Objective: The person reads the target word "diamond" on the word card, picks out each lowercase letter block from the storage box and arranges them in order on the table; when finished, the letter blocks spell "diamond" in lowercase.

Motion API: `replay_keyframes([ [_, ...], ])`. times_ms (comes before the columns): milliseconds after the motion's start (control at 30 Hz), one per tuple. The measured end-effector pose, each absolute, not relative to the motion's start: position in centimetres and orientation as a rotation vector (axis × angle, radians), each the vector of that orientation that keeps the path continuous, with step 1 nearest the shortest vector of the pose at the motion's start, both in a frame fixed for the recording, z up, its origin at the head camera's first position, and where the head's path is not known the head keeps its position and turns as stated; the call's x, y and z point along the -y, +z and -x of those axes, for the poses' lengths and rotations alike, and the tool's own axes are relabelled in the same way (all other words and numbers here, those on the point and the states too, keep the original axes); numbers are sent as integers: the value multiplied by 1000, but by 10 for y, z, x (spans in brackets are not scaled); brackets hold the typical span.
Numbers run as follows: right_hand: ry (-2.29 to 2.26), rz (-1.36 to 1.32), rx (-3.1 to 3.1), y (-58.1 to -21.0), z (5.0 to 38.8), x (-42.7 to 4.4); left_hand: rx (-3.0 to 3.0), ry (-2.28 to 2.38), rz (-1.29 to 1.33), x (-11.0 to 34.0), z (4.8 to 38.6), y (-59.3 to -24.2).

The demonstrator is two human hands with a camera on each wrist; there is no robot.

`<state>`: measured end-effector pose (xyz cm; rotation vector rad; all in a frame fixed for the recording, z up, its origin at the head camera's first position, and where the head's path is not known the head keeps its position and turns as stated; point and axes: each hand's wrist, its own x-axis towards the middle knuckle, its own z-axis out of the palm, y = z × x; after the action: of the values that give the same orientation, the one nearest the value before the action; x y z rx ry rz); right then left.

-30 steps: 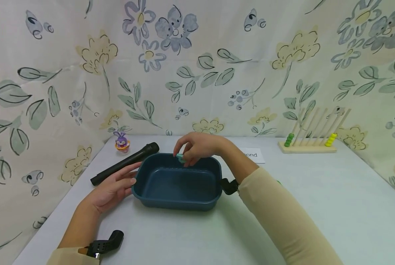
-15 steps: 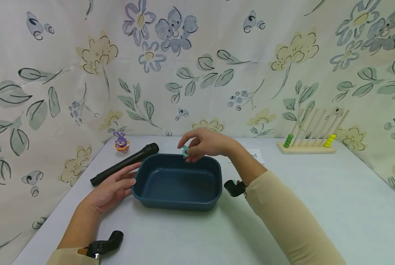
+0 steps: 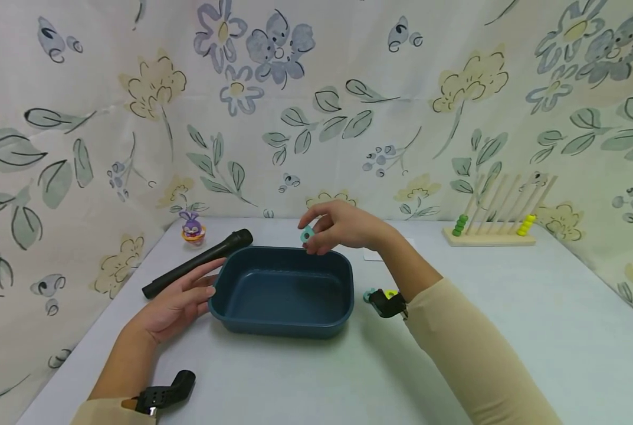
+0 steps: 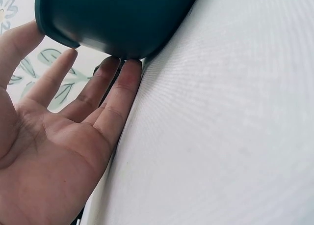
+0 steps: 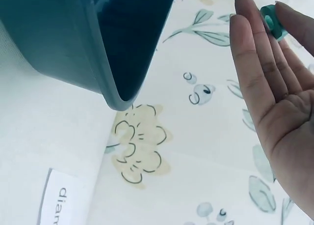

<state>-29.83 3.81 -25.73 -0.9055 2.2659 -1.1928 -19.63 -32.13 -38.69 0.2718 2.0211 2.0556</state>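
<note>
A dark blue rectangular basin (image 3: pixel 281 329) stands on the white table. My left hand (image 3: pixel 173 310) rests against its left end, and in the left wrist view the fairly straight fingers (image 4: pixel 120 95) touch the outer wall. Over the basin's far right rim, my right hand (image 3: pixel 343 227) pinches a small teal bead (image 3: pixel 307 234) with a hole through it. The right wrist view shows the same bead (image 5: pixel 273 22) between thumb and fingers, apart from the basin. Beneath the right wrist lie a teal bead (image 3: pixel 369 295) and a yellow bead (image 3: pixel 390 293), partly hidden by the wrist camera.
Left of the basin lies a black microphone (image 3: pixel 199 264), and behind it a purple rabbit toy (image 3: pixel 192 228). A wooden rack (image 3: pixel 488 239) with green and yellow beads on rods stands at the back right. A printed paper card (image 5: pixel 58 200) lies behind the right forearm.
My right hand has risen from the basin's far rim and shifted right, carrying the teal bead. Beads by the right wrist have come into sight. The left hand stays at the basin.
</note>
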Motion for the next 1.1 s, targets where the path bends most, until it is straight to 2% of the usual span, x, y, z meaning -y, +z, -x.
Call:
replay_keyframes([
  [367, -1177, 923, -2373, -246, 288, -57, -2008, 2053, -300, 319, 196, -384],
  [1100, -1115, 975, -2523, -250, 275, -85, -1980, 2057, -329, 325, 196, -387],
])
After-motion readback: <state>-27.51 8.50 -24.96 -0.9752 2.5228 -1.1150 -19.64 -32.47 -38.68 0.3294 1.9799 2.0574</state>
